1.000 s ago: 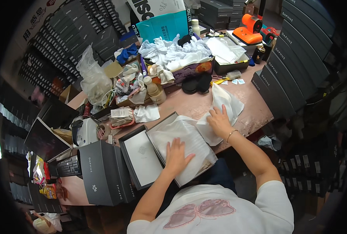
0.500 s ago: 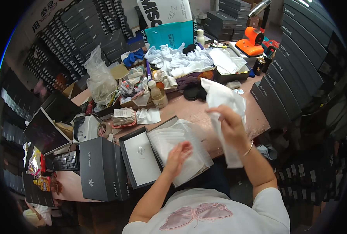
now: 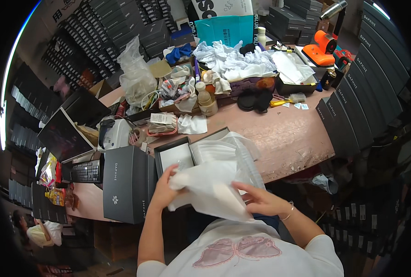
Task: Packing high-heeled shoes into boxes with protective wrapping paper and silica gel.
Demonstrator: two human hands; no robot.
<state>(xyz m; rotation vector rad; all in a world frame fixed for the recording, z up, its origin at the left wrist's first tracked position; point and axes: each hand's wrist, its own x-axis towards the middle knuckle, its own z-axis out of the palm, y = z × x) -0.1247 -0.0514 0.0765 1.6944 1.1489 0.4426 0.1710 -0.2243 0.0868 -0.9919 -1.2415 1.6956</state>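
A crumpled white wrap [image 3: 210, 189], of thin paper or cloth, is spread between my hands above an open dark box [image 3: 214, 135]. My left hand [image 3: 164, 191] grips its left end, the fingers partly hidden by the material. At the other end my right hand [image 3: 261, 201] is closed over the right edge, thumb and fingers on it. Whether anything lies inside the wrap I cannot tell. Translucent white packing sheets [image 3: 244, 159] fill the box and spill over its right side. Touching it on the left is a second dark tray-like part [image 3: 172, 147] with a white card in it.
A closed dark shoebox [image 3: 129, 184] stands left, beside a keyboard [image 3: 86, 171] and monitor [image 3: 67, 136]. Behind are a bottle [image 3: 207, 101], a heap of white cloths [image 3: 233, 60] and an orange device [image 3: 319, 53]. Stacked dark boxes [image 3: 357, 101] rise at the right of the pink table [image 3: 297, 143].
My right hand has brought the white wrap down and left, over the box. The left hand has come off the packing sheets and taken hold of the wrap's left end. The view has shifted.
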